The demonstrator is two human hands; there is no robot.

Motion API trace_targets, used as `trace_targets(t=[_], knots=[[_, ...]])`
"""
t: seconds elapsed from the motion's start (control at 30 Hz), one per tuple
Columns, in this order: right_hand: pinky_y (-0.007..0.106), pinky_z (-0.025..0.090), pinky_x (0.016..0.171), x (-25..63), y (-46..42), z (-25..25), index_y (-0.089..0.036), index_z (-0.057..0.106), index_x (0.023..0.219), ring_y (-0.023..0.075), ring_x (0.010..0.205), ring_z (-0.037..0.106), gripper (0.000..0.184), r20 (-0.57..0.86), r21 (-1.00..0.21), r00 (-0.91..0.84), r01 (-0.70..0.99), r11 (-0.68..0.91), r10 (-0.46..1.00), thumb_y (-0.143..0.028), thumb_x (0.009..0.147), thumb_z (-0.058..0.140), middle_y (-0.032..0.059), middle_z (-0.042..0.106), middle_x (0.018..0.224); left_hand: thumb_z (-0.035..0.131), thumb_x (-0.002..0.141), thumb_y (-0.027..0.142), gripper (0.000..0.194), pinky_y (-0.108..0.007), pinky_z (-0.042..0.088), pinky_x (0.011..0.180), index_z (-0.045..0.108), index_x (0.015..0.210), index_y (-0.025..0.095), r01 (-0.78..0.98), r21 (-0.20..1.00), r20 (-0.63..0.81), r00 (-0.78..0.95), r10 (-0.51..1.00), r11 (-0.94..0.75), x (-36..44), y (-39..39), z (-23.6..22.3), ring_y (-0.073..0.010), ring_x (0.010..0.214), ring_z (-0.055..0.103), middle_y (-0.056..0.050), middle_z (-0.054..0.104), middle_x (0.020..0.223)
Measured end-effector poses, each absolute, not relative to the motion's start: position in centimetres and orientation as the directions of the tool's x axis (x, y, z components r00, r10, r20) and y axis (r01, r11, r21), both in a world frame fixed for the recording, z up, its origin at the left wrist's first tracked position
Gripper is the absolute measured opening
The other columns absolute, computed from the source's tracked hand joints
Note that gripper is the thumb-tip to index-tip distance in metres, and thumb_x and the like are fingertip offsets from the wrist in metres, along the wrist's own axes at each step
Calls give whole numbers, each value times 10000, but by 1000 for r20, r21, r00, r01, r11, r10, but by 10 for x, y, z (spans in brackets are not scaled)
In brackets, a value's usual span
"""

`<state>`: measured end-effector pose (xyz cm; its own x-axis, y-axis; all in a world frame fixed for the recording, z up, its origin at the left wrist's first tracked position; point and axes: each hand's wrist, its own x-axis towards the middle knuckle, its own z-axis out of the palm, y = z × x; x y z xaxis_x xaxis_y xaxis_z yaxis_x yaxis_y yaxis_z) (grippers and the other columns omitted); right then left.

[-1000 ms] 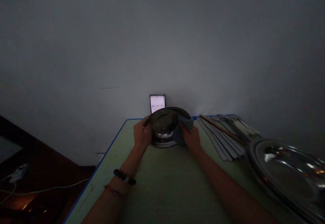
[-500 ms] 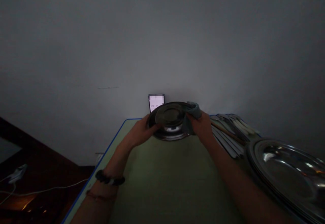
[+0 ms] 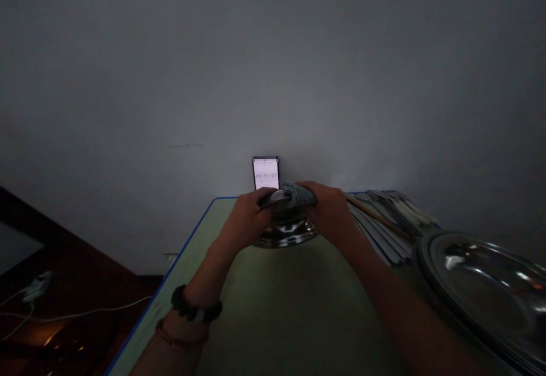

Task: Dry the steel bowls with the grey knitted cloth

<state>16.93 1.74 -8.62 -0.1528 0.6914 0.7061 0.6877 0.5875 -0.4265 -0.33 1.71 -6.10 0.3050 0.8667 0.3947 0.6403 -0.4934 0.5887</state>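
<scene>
Dim light falls on a pale green counter [image 3: 273,308] with a blue edge, pushed against a bare grey wall, and a lit phone [image 3: 265,173] showing a timer stands upright at its far edge. Just in front of the phone sits a small stack of steel plates [image 3: 285,234]. The left hand [image 3: 245,221] is clamped on the near-left rim of the top plate [image 3: 276,198], which is tilted up off the stack, while the right hand [image 3: 330,212] is closed on a grey-green cloth [image 3: 300,193] pressed over that plate's rim. To the right of the phone lie rows of cutlery [image 3: 386,222], and nearer the camera on that side a large steel platter [image 3: 482,285]. Wiping well here likely means gripping the rim firmly with the left hand so the plate cannot slip, folding the cloth over both faces of the edge, and turning the plate in short steps so the whole rim passes through the cloth. Holding it low over the stack would soften any drop.
</scene>
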Motion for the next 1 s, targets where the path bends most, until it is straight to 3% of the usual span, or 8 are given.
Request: trace_targets(t=[0.3,0.5,0.7,0.83,1.0], knots=[[315,493,685,178,37,-115,-162,677,943,204,751,665,248,670,-639,3,512,574,742,-230,773,509,56,724,819,484,775,286,321,-332,469,811,686,1001,180,584,650,463,205,863,-487,-18,31,-79,-218,894,639,-45,722,952],[307,491,661,177,52,-158,-169,695,812,216,754,654,270,492,-844,201,350,407,847,-386,783,537,38,714,766,444,753,283,345,-290,470,712,704,937,149,609,693,462,36,886,-386,-19,38,-92,-209,780,626,-18,716,822],[306,477,549,169,55,-184,-155,672,657,228,631,649,375,393,-895,261,326,303,881,-477,776,522,55,685,623,396,754,287,298,-274,443,593,657,739,144,610,726,459,-86,884,-317,-19,45,-114,-194,661,566,-9,648,673],[326,481,592,174,55,-174,-136,687,723,247,684,658,355,384,-900,296,330,283,875,-465,752,556,85,706,699,386,763,284,279,-285,449,613,626,733,143,602,741,435,-95,895,-296,-15,45,-121,-190,664,558,-15,624,656],[354,473,721,189,54,-143,-135,672,886,252,808,642,340,464,-864,356,385,324,811,-429,729,602,99,702,842,509,733,339,271,-338,495,696,649,850,140,569,752,366,58,929,-332,-14,48,-120,-230,770,624,-44,686,789]])
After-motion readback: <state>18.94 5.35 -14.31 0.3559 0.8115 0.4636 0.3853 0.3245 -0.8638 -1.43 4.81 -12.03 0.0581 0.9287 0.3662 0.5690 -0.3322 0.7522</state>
